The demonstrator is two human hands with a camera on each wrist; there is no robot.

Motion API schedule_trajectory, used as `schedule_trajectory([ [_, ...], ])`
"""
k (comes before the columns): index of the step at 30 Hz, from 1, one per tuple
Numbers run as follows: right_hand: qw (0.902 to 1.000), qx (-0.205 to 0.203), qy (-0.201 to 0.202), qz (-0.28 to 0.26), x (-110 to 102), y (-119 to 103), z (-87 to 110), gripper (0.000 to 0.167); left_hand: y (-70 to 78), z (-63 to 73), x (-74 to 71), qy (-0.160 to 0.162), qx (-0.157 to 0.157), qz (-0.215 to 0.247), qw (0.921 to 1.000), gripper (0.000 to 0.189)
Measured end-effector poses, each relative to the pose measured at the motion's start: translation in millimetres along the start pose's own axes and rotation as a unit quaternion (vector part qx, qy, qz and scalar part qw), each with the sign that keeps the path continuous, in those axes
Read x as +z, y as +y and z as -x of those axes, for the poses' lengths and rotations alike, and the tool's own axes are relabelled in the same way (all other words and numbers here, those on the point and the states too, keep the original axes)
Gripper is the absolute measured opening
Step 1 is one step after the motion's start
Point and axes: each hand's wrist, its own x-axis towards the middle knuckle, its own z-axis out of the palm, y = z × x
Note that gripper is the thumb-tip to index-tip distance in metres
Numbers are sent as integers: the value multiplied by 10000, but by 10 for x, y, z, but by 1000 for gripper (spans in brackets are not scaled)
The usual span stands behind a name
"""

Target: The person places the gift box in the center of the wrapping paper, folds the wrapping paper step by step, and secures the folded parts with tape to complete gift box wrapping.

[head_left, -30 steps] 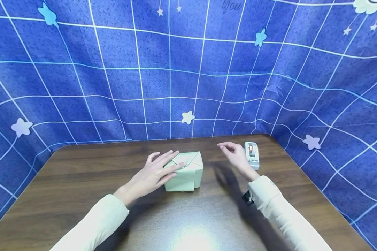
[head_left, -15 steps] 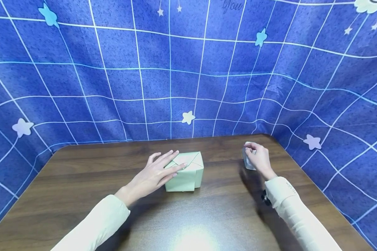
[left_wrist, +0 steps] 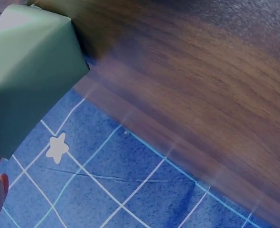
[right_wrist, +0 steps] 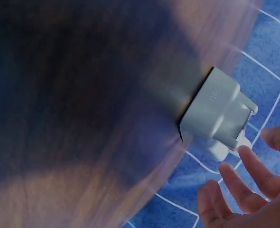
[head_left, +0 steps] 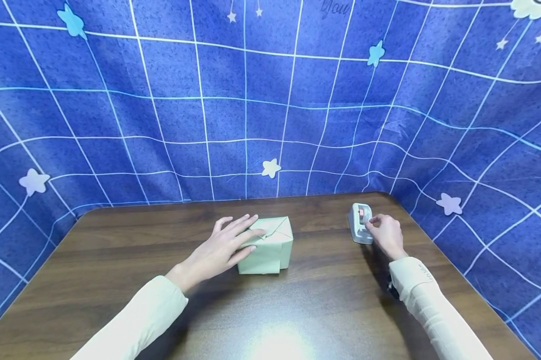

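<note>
A small box wrapped in pale green paper (head_left: 263, 257) stands on the table, with folded triangular flaps on its top. My left hand (head_left: 221, 250) rests on it, fingers spread across the top and the near left edge. In the left wrist view the green paper box (left_wrist: 31, 80) fills the upper left, with a fingertip at the lower left. A pale tape dispenser (head_left: 357, 227) holding a small pinkish roll stands toward the right. Beside its right side is my right hand (head_left: 387, 235). In the right wrist view, its thumb and fingers stand apart near the dispenser's toothed cutter (right_wrist: 245, 126).
The brown wooden table (head_left: 315, 295) reaches back to a blue grid-patterned curtain (head_left: 221, 120) with stars. This cloth also hangs along the right side. Bright glare lies on the table's front middle.
My right hand has moved right, from left of the tape dispenser, across it, to its right side, uncovering it. My left hand stays on the box, with only slight finger movement.
</note>
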Motion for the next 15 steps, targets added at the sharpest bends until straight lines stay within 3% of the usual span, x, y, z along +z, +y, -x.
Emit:
schedule_trajectory([
  [15, 9983, 579, -46, 43, 51, -29, 43, 24, 64, -21, 23, 497, 122, 31, 9987, 34],
])
